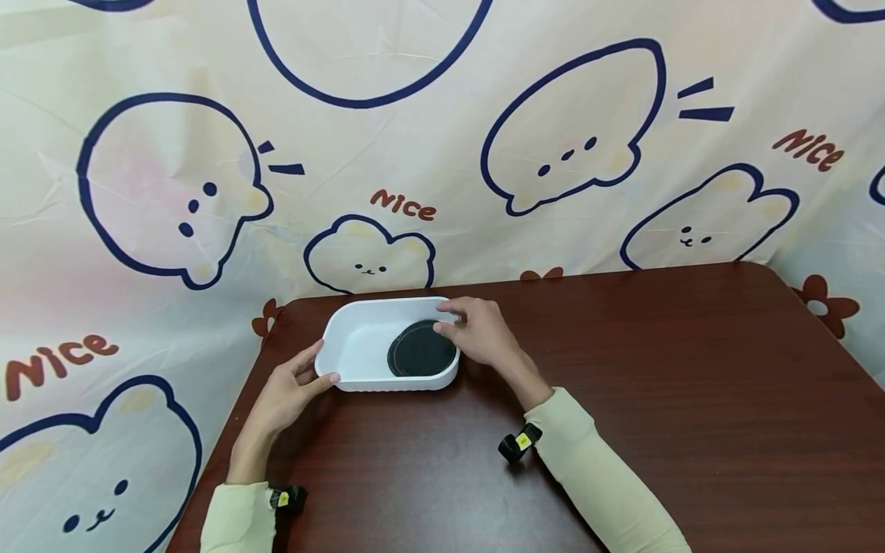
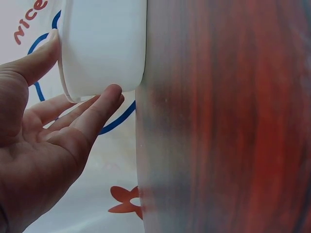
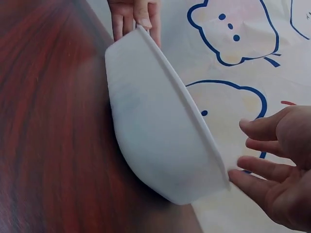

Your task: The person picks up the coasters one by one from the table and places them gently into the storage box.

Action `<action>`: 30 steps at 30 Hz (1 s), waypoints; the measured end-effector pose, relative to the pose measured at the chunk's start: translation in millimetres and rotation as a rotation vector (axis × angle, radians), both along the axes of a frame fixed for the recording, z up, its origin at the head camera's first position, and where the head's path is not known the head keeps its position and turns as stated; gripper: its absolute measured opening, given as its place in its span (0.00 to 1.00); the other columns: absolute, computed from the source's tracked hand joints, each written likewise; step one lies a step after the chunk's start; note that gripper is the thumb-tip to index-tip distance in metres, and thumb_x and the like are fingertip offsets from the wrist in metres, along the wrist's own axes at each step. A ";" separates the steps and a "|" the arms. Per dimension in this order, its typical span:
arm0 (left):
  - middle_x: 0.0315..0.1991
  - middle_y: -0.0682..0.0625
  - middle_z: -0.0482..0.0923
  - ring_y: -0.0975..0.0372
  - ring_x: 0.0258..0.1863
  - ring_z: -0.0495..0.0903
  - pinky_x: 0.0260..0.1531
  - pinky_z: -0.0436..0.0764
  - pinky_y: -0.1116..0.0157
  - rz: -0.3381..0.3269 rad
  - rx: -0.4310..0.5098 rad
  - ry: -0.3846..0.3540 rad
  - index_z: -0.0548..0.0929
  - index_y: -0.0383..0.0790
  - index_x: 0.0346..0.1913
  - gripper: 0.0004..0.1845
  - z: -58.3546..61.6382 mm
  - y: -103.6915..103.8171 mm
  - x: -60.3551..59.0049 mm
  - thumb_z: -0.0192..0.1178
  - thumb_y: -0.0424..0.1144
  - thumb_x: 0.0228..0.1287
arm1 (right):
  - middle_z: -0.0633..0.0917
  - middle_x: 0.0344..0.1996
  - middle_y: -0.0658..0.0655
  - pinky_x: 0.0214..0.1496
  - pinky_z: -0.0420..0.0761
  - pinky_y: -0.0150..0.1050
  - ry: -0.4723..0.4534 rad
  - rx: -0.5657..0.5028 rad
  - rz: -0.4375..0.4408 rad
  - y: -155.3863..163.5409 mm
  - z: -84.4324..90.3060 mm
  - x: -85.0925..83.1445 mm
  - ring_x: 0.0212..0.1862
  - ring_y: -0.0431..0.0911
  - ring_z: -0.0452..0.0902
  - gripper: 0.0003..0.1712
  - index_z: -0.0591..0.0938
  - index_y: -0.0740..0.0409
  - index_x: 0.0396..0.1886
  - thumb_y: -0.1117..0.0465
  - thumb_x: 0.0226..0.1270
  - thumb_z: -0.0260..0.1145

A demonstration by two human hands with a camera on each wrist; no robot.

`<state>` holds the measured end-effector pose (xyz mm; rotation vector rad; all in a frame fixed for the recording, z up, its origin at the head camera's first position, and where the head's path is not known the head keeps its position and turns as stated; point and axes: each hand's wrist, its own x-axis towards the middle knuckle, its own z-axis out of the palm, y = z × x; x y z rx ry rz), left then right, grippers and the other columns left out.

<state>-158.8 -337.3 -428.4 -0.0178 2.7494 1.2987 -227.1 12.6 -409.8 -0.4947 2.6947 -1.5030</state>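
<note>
Grip: left hand (image 1: 286, 392) touches the white dish (image 1: 359, 349) at its left end, fingers straight; right hand (image 1: 480, 332) rests relaxed over its right rim.
Head: dish on table (image 1: 657, 399), black disc (image 1: 422, 353) inside.
Left wrist: fingertips (image 2: 112, 92) against dish wall (image 2: 104, 43).
Right wrist: fingers (image 3: 257, 167) spread beside dish rim (image 3: 184, 104).

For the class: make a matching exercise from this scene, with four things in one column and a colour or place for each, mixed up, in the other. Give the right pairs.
Things:
1. white dish
2. black disc
3. left hand
4. table

Descriptions:
A. dark red-brown wood
B. touches the dish's left end
C. lies inside the dish, on its right side
D. stands near the table's far left corner

Pairs: 1-D, 2-C, 3-B, 4-A
</note>
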 end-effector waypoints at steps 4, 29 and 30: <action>0.82 0.32 0.64 0.40 0.73 0.77 0.65 0.81 0.50 0.000 -0.003 0.004 0.58 0.40 0.86 0.46 0.4 -0.7 0.2 0.71 0.46 0.74 | 0.87 0.65 0.58 0.60 0.89 0.50 0.039 -0.008 -0.005 8.9 3.3 -0.4 0.59 0.55 0.88 0.23 0.88 0.55 0.65 0.56 0.72 0.76; 0.82 0.32 0.64 0.40 0.74 0.77 0.65 0.83 0.52 -0.024 0.006 -0.003 0.56 0.39 0.87 0.46 -0.5 4.3 -3.4 0.69 0.46 0.76 | 0.84 0.69 0.63 0.70 0.80 0.63 -0.038 0.116 -0.053 104.4 0.8 -10.2 0.71 0.61 0.80 0.31 0.80 0.55 0.73 0.47 0.78 0.69; 0.82 0.32 0.63 0.40 0.74 0.77 0.65 0.83 0.52 -0.027 0.004 -0.004 0.55 0.39 0.87 0.46 0.0 4.1 -3.4 0.68 0.46 0.76 | 0.83 0.69 0.64 0.71 0.79 0.64 -0.035 0.130 -0.060 108.9 -0.2 -10.1 0.71 0.61 0.79 0.31 0.80 0.56 0.74 0.47 0.79 0.69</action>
